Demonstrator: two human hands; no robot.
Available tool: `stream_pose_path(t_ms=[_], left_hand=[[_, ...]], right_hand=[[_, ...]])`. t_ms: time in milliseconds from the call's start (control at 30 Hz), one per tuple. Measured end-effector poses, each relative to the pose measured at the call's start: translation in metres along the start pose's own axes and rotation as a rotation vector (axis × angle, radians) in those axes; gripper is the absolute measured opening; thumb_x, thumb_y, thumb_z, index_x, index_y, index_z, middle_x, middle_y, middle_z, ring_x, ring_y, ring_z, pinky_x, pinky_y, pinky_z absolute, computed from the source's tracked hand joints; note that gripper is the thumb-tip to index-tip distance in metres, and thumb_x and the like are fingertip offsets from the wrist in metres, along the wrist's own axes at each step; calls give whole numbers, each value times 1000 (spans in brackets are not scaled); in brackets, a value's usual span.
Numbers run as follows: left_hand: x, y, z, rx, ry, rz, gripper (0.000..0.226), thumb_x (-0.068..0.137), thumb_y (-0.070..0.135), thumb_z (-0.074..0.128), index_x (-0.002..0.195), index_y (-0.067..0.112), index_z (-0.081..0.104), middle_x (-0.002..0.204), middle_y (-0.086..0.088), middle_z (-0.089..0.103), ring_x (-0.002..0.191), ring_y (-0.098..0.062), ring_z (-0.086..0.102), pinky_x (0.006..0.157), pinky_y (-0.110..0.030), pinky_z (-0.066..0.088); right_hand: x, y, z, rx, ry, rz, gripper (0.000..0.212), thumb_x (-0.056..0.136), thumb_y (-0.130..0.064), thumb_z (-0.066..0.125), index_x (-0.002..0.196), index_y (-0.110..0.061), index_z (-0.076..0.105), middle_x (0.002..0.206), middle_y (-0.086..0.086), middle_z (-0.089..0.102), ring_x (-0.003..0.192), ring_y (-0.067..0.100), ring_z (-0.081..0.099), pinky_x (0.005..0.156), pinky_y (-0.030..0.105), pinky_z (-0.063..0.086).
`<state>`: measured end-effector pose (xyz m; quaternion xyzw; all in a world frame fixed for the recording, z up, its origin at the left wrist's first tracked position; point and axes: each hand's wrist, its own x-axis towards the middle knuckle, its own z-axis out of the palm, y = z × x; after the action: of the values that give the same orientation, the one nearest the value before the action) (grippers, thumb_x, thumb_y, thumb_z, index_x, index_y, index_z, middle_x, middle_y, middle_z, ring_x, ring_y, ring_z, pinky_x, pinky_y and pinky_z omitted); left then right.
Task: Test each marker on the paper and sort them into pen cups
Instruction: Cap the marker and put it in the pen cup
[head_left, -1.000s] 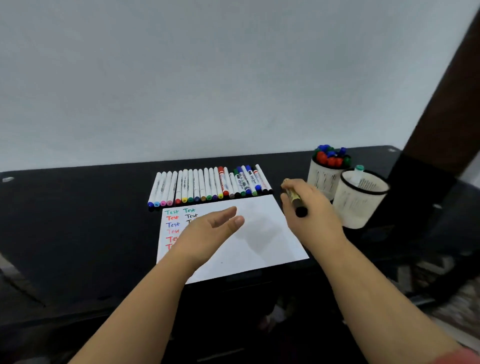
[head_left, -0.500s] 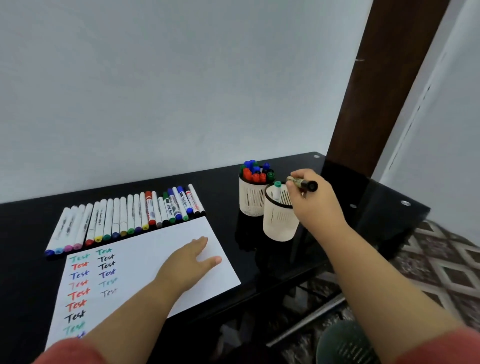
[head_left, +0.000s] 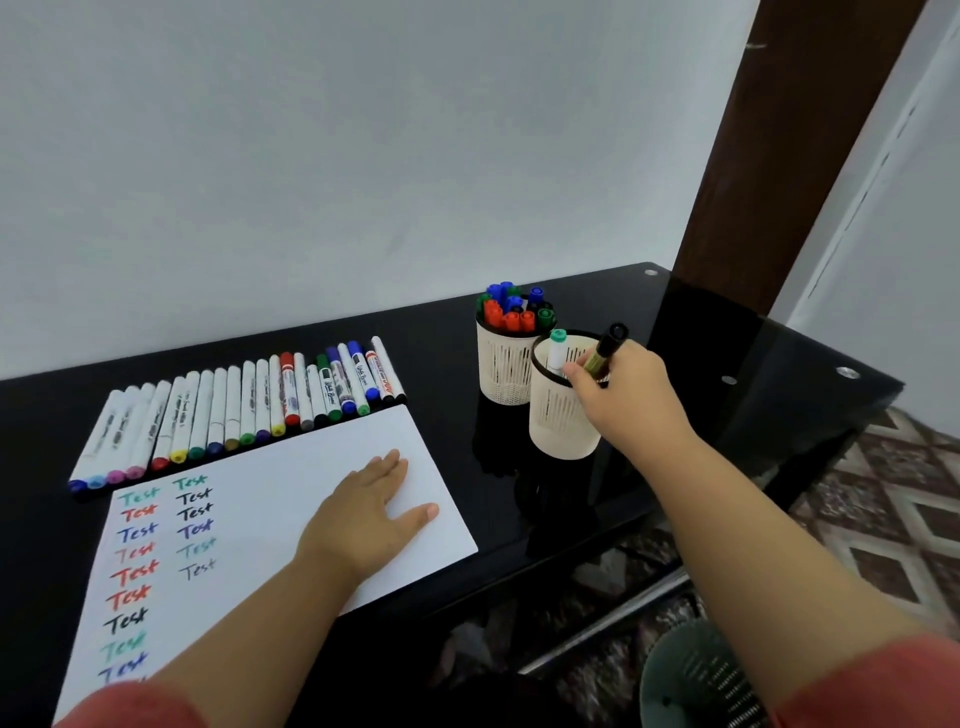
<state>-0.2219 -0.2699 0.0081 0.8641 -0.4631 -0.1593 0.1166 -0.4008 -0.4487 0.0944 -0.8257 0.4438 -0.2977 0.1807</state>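
A glossy black table (head_left: 519, 525) stands against a plain pale wall (head_left: 337, 156), with a dark brown post (head_left: 789, 130) at its far right corner and a floor (head_left: 883, 509) with a brown diamond pattern beside it. On the table lies a white paper (head_left: 291, 467), and the word "Test" is written on it many times in two columns, in green, red, blue, black and paler inks. The print on the barrels in the row of markers (head_left: 244, 410) behind the paper is too small to read. The left hand (head_left: 371, 512) rests flat on the paper with straight fingers. The right hand (head_left: 621, 392) pinches an olive marker (head_left: 602, 353) with a black cap, tilted over the near pen cup (head_left: 558, 415), which holds one white marker with a green cap (head_left: 557, 349). The far pen cup (head_left: 504, 364), just behind it, is full of red, blue and green caps.
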Motion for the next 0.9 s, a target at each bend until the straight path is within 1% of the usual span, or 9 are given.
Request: stream_pose_path(t_ms=[167, 200, 300, 367, 467, 600, 767, 833, 900], left_hand=[[1, -1, 2, 0, 10, 2, 72, 92, 61, 33, 151, 27, 9, 157, 14, 3, 144, -7, 3, 116, -29, 6], [1, -1, 2, 0, 11, 2, 72, 91, 62, 33, 151, 27, 9, 157, 14, 3, 144, -7, 3, 116, -29, 6], [1, -1, 2, -1, 13, 4, 72, 92, 61, 34, 150, 28, 10, 157, 15, 3, 144, -6, 3, 115, -28, 6], [1, -2, 2, -2, 15, 4, 72, 92, 61, 34, 150, 28, 10, 157, 15, 3, 144, -6, 3, 115, -28, 6], [3, -3, 4, -4, 9, 1, 72, 91, 62, 34, 150, 28, 10, 157, 15, 3, 144, -7, 3, 116, -30, 7], [4, -5, 5, 7, 3, 3, 72, 91, 62, 33, 150, 28, 9, 157, 15, 2, 144, -7, 3, 116, -29, 6], [4, -4, 4, 2, 9, -4, 72, 91, 62, 34, 150, 28, 10, 157, 15, 3, 144, -7, 4, 116, -30, 7], [4, -4, 4, 1, 11, -4, 72, 91, 62, 34, 151, 28, 11, 157, 15, 4, 144, -7, 4, 116, -30, 8], [4, -3, 5, 1, 8, -5, 72, 91, 62, 35, 151, 28, 11, 157, 15, 4, 144, -7, 4, 116, -30, 8]], right_hand=[[2, -1, -4, -31, -46, 21, 38, 89, -43, 59, 110, -11, 55, 104, 7, 59, 104, 24, 53, 79, 36, 48], [3, -2, -5, -47, -67, 22, 35, 89, -45, 57, 106, -14, 55, 101, 6, 59, 102, 23, 53, 76, 35, 47], [6, -4, -7, -98, -145, 26, 31, 92, -48, 50, 76, -21, 50, 87, 4, 58, 95, 24, 54, 66, 33, 42], [8, -7, -8, -109, -181, 20, 34, 93, -46, 48, 71, -21, 53, 84, 6, 59, 95, 24, 54, 63, 32, 41], [9, -9, -8, -56, -155, -14, 26, 92, -38, 52, 86, -14, 60, 86, 3, 60, 91, 21, 55, 62, 29, 41], [7, -12, -8, -72, -116, -30, 22, 91, -33, 58, 89, -15, 45, 84, -2, 52, 79, 17, 50, 55, 25, 35], [6, -10, -6, -86, -108, -48, 20, 92, -36, 56, 99, -17, 57, 97, 0, 60, 98, 20, 53, 70, 30, 43], [5, -11, -7, -43, -94, -43, 26, 91, -34, 58, 112, -18, 59, 105, -1, 61, 94, 14, 51, 71, 27, 42], [3, -12, -10, -24, -84, -51, 30, 91, -32, 58, 118, -18, 58, 107, -1, 60, 90, 11, 48, 70, 24, 39]])
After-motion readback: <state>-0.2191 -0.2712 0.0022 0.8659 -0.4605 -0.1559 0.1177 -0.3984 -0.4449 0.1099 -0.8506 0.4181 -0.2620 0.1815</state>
